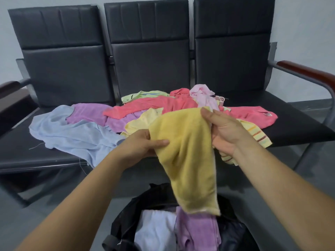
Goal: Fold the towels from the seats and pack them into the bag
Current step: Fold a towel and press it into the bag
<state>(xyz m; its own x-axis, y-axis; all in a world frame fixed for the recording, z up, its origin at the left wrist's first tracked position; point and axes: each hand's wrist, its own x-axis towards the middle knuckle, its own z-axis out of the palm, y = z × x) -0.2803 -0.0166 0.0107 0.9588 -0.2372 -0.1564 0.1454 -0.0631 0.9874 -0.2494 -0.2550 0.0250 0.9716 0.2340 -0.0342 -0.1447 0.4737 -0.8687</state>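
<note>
A blue towel (72, 131) sprawls on the left seat (21, 149), with a colourful pile (154, 105) beside it. The left hand (143, 144) pinches the yellow towel (184, 151) and the right hand (223, 131) grips its other edge. It's hanging right over the open bag (123, 221) on the floor.

Towel pile (145, 109) on the seats (299, 127), bag (126, 223) before them, one towel (188, 151) above it

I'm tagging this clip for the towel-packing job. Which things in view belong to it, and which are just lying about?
Job: yellow towel gripped by left hand and right hand; loose towel heap on the seats; black bag holding a purple towel and a white towel.
Lying about: wooden armrest; wall.
</note>
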